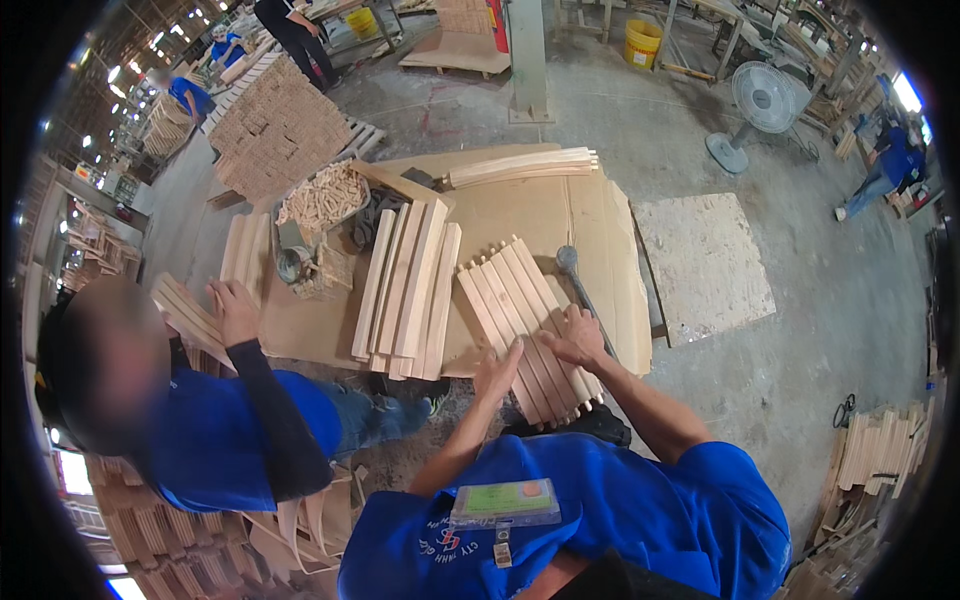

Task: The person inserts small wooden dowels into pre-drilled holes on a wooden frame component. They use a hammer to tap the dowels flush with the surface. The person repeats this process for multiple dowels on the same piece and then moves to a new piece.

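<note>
Several wooden slats with dowel pegs at their ends lie side by side as a flat panel in front of me, its near end past the table edge. My left hand rests at the panel's left edge near its close end, thumb out and fingers apart. Across the right part of the panel lies my right hand, fingers spread over the slats. Neither hand is wrapped round a piece. A hammer with a dark handle lies just right of the panel, partly hidden by my right hand and forearm.
Left of the panel is a stack of wooden bars on a cardboard-covered table. A container of dowels stands farther left. A co-worker handles wood at the left. Pegged slats lie at the back; a fan stands beyond.
</note>
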Demonstrator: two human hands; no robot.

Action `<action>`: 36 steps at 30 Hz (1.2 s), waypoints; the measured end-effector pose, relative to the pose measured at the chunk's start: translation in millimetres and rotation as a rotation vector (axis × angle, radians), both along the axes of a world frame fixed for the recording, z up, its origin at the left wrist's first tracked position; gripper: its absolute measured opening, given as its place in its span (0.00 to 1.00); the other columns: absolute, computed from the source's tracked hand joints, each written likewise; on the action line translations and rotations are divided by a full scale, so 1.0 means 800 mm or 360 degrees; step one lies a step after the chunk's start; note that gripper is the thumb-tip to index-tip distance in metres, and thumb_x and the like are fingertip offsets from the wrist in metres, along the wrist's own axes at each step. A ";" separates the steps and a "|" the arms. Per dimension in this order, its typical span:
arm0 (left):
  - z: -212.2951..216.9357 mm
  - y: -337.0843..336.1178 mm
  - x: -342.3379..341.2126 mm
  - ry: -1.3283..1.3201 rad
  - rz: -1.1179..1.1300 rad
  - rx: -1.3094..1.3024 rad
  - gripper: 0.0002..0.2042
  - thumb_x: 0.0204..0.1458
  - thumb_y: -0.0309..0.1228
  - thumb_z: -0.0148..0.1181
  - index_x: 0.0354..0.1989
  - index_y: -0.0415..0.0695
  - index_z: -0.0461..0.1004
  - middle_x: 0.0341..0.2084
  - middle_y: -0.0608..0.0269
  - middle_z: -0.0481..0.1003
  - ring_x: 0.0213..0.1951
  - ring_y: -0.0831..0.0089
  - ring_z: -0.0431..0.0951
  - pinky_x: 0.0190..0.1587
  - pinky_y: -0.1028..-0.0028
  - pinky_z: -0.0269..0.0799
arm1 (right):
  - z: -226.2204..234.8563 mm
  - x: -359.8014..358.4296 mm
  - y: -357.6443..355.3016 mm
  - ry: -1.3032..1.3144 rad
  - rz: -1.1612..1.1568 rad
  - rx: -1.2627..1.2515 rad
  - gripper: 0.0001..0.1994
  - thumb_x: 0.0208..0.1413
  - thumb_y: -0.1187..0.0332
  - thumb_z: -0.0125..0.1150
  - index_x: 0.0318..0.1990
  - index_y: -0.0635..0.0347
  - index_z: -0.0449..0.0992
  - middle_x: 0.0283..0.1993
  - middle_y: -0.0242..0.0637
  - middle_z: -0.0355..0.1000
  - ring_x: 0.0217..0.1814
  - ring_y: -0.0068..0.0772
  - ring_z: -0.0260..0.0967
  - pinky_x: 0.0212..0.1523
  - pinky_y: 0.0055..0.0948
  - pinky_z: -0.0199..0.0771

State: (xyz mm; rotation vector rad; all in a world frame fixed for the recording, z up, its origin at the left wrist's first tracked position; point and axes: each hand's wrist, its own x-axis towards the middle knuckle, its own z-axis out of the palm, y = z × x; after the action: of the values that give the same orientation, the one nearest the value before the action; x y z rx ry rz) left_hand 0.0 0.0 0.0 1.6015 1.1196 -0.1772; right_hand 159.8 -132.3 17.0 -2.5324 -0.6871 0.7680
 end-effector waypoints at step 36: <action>0.058 -0.178 0.206 -0.0971 -0.0214 -0.0561 0.44 0.62 0.69 0.54 0.76 0.53 0.52 0.66 0.56 0.67 0.65 0.57 0.70 0.58 0.47 0.73 | 0.112 0.115 -0.192 0.1389 -0.0082 0.2028 0.31 0.78 0.57 0.49 0.80 0.58 0.50 0.72 0.38 0.61 0.71 0.30 0.60 0.76 0.37 0.60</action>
State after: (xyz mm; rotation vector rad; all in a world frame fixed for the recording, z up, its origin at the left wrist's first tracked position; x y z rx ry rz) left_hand 164.6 -142.3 46.6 1.2837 0.4775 0.0296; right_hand 251.9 -285.7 106.5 -0.9331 -0.5067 0.8850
